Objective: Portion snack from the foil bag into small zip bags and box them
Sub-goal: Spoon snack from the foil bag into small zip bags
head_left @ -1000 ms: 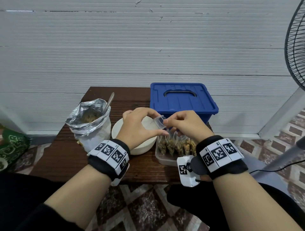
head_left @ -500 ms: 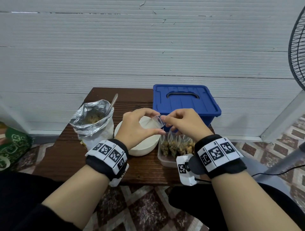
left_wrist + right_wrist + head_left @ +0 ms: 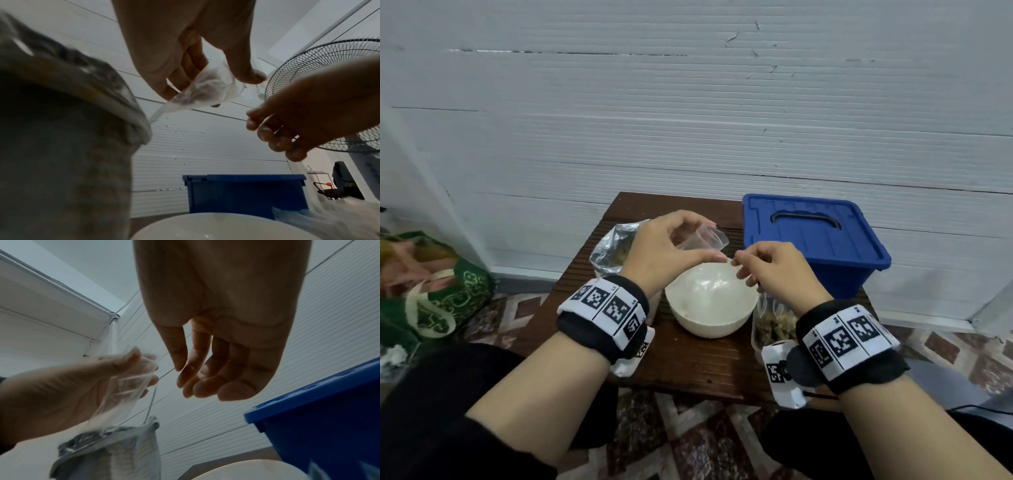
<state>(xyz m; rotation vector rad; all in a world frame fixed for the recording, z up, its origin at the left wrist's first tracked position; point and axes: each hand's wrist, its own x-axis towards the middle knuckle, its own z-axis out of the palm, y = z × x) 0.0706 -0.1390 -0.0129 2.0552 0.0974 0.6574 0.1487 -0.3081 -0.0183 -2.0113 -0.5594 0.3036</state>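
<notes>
Several filled zip bags (image 3: 774, 323) already sit in the tray at four o'clock; left hand (image 3: 664, 250) pinches an empty zip bag (image 3: 703, 240) above the bowl (image 3: 710, 301), right hand (image 3: 774, 270) loosely curled, empty. Filling remains; foil bag (image 3: 609, 251) at ten o'clock.

Left hand (image 3: 667, 253) raised, thumb and fingers pinched together; right hand (image 3: 774, 270) just beside it, fingers loosely curled.

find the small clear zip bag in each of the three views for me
Head: small clear zip bag sits just above centre, pinched by the left hand over the white bowl.
Left wrist: upper centre, hanging from the fingers.
Right wrist: left of centre, in the other hand.
Shared landmark: blue box, right side in every view.
</notes>
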